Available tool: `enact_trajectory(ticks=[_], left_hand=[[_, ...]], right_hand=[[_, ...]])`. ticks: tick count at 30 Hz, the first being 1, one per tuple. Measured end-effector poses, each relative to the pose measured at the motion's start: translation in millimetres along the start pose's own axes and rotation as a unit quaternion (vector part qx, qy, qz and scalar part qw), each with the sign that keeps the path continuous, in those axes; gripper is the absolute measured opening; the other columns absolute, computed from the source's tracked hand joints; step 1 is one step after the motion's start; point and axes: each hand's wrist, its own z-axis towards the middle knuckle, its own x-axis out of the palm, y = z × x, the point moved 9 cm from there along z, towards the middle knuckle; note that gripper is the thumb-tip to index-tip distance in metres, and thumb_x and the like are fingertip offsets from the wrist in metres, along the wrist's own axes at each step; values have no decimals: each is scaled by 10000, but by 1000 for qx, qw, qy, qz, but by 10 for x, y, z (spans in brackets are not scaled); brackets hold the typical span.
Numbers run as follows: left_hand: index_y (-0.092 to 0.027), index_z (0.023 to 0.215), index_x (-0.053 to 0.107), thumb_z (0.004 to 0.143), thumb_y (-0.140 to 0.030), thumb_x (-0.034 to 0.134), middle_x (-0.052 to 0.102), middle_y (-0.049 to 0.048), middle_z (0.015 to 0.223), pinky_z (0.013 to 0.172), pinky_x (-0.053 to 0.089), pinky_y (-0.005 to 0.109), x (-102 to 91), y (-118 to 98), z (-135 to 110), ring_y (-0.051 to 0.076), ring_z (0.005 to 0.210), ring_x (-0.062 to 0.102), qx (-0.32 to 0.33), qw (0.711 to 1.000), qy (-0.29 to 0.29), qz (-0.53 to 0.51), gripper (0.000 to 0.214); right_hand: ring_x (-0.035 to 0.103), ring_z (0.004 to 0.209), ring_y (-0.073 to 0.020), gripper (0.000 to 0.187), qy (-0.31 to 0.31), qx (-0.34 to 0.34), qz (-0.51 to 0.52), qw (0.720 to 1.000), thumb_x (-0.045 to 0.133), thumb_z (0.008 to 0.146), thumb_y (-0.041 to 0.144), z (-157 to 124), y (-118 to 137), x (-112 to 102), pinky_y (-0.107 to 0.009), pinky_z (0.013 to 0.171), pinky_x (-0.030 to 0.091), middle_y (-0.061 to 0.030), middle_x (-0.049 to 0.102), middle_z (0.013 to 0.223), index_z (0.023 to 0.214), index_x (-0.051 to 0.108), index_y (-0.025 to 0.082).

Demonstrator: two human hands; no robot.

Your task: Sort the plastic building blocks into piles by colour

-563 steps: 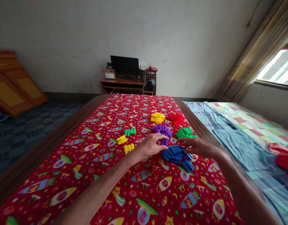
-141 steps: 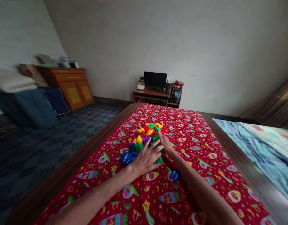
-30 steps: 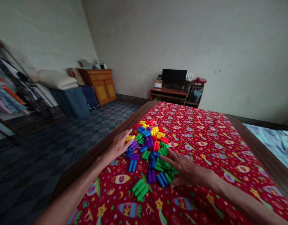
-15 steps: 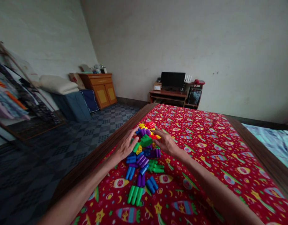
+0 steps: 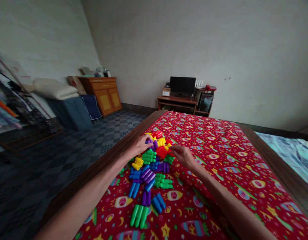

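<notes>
A loose pile of plastic building blocks made of joined rounded tubes lies on the red patterned cloth. My left hand (image 5: 141, 144) is at the far left of the pile, thumb and fingers closed around a purple building block (image 5: 149, 142). On the pile's right side, my right hand (image 5: 183, 155) pinches with its fingertips at a yellow building block (image 5: 167, 146). Between the hands lie a red block (image 5: 162, 152) and another yellow block (image 5: 161, 142). Closer to me are a green block (image 5: 149, 156), a purple block (image 5: 148, 175) and a three-tube green block (image 5: 139, 216).
The red cloth (image 5: 214, 160) covers a wood-edged bed or table (image 5: 93, 173). A desk with a monitor (image 5: 183, 86) stands by the far wall, and a wooden cabinet (image 5: 107, 96) at the left. Tiled floor (image 5: 113, 123) runs along the left side.
Both hands were spread around the pile; now their fingers have closed on blocks. The green block that stood tilted between them now lies flatter, nearer me. The view has shifted slightly.
</notes>
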Motion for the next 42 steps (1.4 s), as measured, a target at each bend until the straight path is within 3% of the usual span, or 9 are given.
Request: enact_trajectory(ticks=[5,8,12,17,22,26,29,33,42], left_hand=[[-178,845,552,710,-350,653,639,8,794,697,510,283,-220,-183,-126,175,756,637,-31,973,-76,-216,241],[-176,957,553,709,-345,659,653,20,869,709,520,283,-327,-267,-207,172,788,648,-39,956,-108,-270,318],[-179,1048,588,753,-352,598,676,42,929,744,532,307,-443,-210,-278,188,824,662,-29,970,-131,-201,342],[-186,876,687,858,-439,461,704,82,957,920,492,374,-345,-84,-302,238,959,651,39,997,-64,-20,339],[-158,1185,614,919,-422,314,606,109,1294,1118,320,392,-271,350,-171,228,1251,508,-21,997,-55,54,480],[-142,1281,561,939,-441,249,584,110,1339,1076,372,346,-45,561,41,214,1282,497,-60,997,-12,51,552],[-167,1241,604,953,-434,210,676,78,1207,1035,412,321,112,530,181,210,1206,565,-57,997,18,48,557],[-171,1245,595,966,-405,173,690,82,1147,1076,362,354,139,446,358,226,1204,556,-51,997,9,57,558],[-200,1100,664,721,-356,627,690,61,1128,965,465,315,547,137,842,236,1097,612,41,994,91,33,412]], right_hand=[[676,920,-253,428,37,-40,-23,998,579,865,341,272,344,341,-315,767,512,-156,705,1083,1220,623,105],[652,767,-177,249,69,-58,-20,996,540,891,291,384,475,520,-240,682,460,-78,728,867,1000,705,140],[529,578,-103,267,33,-44,-15,998,492,891,233,401,423,491,-198,560,361,-13,645,638,729,684,143],[518,551,-111,320,8,2,-40,999,460,896,299,426,219,311,-209,540,341,-16,638,622,739,696,150],[633,769,-197,292,-38,79,-152,984,467,899,308,470,-92,82,-257,677,410,-92,710,841,960,718,172],[625,857,-207,355,12,50,-109,993,444,912,360,402,-192,271,-270,734,432,-109,690,930,1055,684,140],[600,732,-177,500,29,38,-14,999,308,950,458,336,-238,361,-256,661,431,-59,660,781,934,698,145],[564,671,-171,560,-67,85,42,993,321,911,572,291,-424,161,-246,610,414,-31,622,667,839,685,152],[524,601,-151,545,-96,125,56,986,340,893,588,222,-682,177,-235,564,396,-35,613,645,760,634,150]])
